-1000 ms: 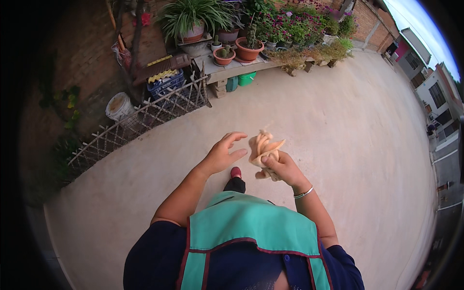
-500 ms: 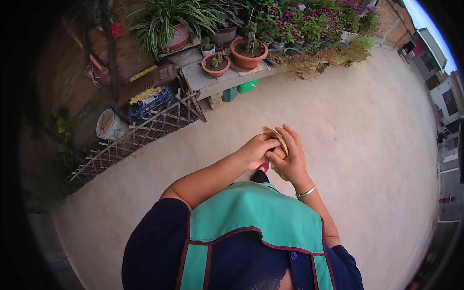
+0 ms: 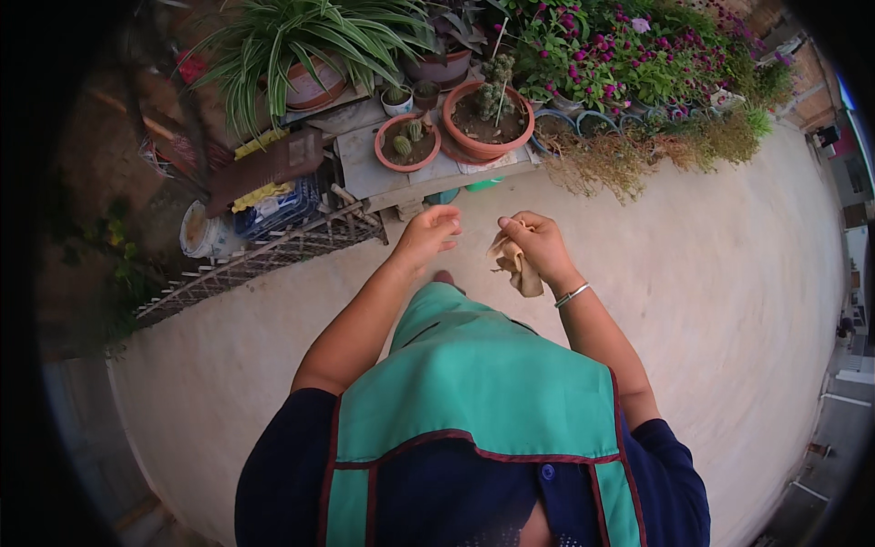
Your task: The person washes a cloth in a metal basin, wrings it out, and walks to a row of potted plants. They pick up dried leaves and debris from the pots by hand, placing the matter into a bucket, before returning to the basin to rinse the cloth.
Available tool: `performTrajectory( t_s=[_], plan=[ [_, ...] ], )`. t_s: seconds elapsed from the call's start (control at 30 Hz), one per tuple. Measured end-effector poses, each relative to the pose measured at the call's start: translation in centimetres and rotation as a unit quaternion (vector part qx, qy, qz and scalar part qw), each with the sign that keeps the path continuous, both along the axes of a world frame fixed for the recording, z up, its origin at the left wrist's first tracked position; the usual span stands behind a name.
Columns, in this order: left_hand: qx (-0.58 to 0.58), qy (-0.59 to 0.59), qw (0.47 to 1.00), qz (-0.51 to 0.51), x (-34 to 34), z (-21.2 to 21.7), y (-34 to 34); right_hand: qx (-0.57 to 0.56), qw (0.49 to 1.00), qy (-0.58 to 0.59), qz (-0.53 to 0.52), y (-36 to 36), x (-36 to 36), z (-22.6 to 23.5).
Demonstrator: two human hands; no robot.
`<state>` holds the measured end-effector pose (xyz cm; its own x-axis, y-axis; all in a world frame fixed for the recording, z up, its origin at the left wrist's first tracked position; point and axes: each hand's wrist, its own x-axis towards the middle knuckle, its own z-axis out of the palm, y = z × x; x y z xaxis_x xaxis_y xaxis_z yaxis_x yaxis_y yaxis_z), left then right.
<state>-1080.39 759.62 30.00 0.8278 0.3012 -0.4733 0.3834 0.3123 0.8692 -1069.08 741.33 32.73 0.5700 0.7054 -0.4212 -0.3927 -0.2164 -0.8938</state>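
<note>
In front of the green apron (image 3: 474,365), my right hand (image 3: 543,244) pinches a crumpled beige-brown cloth (image 3: 524,275) between thumb and fingers. The cloth hangs loosely below the fingertips; its lower part droops toward the apron. My left hand (image 3: 427,239) is apart from it on the left, fingers loosely bent and spaced, with nothing in them. Nearest beyond the left hand is the edge of a low stone ledge (image 3: 383,188). On it stand a small terracotta pot with round cacti (image 3: 407,144) and a larger terracotta pot with a taller cactus (image 3: 488,123).
A spider plant (image 3: 314,41) and purple flowers (image 3: 611,68) line the far side. At the left, a lattice fence (image 3: 264,260) borders a white bucket (image 3: 200,230) and a blue crate (image 3: 284,205). Pale concrete floor (image 3: 693,292) stretches to the right.
Both hands were together on the cloth; the left has let go and moved left. The cloth now hangs from the right hand alone. The potted plants appear closer.
</note>
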Motion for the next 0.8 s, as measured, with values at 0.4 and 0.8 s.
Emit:
performTrajectory(
  t_s=[0.4,0.8],
  plan=[
    [-0.069,0.117,0.988,0.069,20.6,-13.2,12.6,-0.024,0.985,0.161,-0.05,12.3,20.6,-9.9],
    [-0.201,0.167,0.964,0.053,26.1,-13.2,11.2,-0.078,0.971,0.221,-0.042,16.8,27.2,-15.5]
  ],
)
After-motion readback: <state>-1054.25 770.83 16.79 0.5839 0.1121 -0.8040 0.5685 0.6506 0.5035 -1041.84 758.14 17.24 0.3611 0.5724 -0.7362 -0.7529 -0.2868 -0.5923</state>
